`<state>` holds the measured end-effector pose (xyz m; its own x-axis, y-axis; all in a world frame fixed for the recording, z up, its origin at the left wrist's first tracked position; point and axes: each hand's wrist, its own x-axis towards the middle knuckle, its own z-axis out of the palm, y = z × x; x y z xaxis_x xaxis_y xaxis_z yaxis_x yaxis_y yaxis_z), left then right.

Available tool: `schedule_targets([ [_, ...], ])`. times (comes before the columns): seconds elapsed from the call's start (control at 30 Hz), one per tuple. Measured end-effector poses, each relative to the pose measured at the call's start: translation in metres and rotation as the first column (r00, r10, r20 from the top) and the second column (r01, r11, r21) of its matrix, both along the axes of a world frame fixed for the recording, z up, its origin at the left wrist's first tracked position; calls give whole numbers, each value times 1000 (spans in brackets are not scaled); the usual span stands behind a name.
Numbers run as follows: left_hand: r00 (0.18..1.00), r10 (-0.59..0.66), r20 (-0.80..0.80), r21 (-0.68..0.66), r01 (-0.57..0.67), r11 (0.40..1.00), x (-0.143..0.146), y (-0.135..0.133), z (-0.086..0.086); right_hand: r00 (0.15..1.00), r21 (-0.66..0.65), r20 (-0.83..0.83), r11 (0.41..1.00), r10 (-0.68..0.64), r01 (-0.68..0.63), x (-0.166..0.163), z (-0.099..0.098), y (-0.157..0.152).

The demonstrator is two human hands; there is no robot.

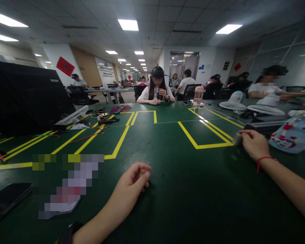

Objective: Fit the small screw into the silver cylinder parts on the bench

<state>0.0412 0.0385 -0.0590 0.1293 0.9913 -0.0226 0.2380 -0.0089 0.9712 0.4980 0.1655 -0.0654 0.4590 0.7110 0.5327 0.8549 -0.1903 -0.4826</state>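
Observation:
My left hand point(132, 181) rests on the green table point(183, 189) near the front middle, fingers curled loosely, with nothing visible in it. Farther right, my right hand point(253, 144) reaches to the corner of a yellow taped rectangle point(205, 135) and its fingers close on a small grey cylindrical object point(237, 138). A red string circles that wrist.
A black monitor point(25, 98) stands at the left, with red wires and small parts point(101, 118) behind it. A dark phone point(7, 200) lies at the front left. White fans point(234, 101) and a patterned pouch point(292, 134) are at the right. People sit across the table.

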Motion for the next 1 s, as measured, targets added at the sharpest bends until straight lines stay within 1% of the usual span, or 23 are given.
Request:
schedule_targets([
  [0.1, 999, -2, 36, -19, 3, 1000, -1, 1, 0, 999, -21, -23, 999, 37, -37, -6, 4, -7],
  [0.2, 999, -1, 51, -25, 2, 1000, 0, 1, 2, 995, 14, -29, 996, 92, -92, -24, 10, -13],
  [0.27, 999, 2, 47, -24, 0, 1000, 1, 1, 3, 985, 49, -30, 984, 171, -170, -53, 14, -19],
  [0.3, 999, 0, 38, -23, 1, 1000, 2, 1, 3, 970, 59, -37, 969, 242, -240, -73, 16, -24],
  [0.33, 1000, -2, 24, -21, 2, 1000, 2, 0, 3, 937, 59, -57, 938, 345, -342, -97, 18, -31],
  [0.37, 1000, -4, 8, -19, 5, 1000, 2, 0, 3, 889, 48, -75, 892, 452, -450, -122, 18, -41],
  [0.4, 1000, -6, -7, -14, 6, 1000, 2, 0, 3, 783, 52, -134, 793, 607, -606, -149, 19, -54],
  [0.43, 1000, -7, -19, -8, 7, 1000, 2, 0, 3, 653, 33, -188, 669, 734, -743, -174, 18, -67],
  [0.47, 1000, -4, -28, -1, 4, 1000, 1, 0, 3, 549, 24, -208, 566, 809, -824, -197, 17, -81],
  [0.5, 999, 0, -35, 8, 1, 1000, 1, -1, 3, 464, 15, -224, 479, 857, -878, -217, 16, -95],
  [0.53, 999, 1, -42, 18, 0, 1000, 2, -1, 3, 402, -3, -234, 412, 885, -911, -232, 14, -107],
  [0.57, 999, -2, -50, 28, 3, 1000, 2, -1, 4, 362, -17, -241, 369, 901, -929, -243, 13, -117],
  [0.6, 998, -8, -61, 41, 11, 999, 3, -2, 5, 337, -30, -251, 340, 907, -940, -249, 11, -125],
  [0.67, 996, -31, -85, 97, 40, 994, 6, -5, 8, 315, -49, -284, 314, 906, -948, -253, 7, -132],
  [0.77, 982, -103, -156, 246, 140, 959, 13, -12, 18, 308, -15, -381, 328, 872, -945, -250, 2, -132],
  [0.83, 968, -135, -210, 319, 199, 927, 19, -15, 25, 283, 36, -460, 335, 842, -941, -249, 1, -129],
  [0.9, 966, -118, -231, 340, 193, 920, 25, -16, 29, 247, 64, -513, 324, 822, -944, -250, 0, -127],
  [1.0, 971, -59, -232, 310, 132, 942, 32, -15, 29, 232, 47, -543, 305, 807, -951, -252, 1, -125],
])
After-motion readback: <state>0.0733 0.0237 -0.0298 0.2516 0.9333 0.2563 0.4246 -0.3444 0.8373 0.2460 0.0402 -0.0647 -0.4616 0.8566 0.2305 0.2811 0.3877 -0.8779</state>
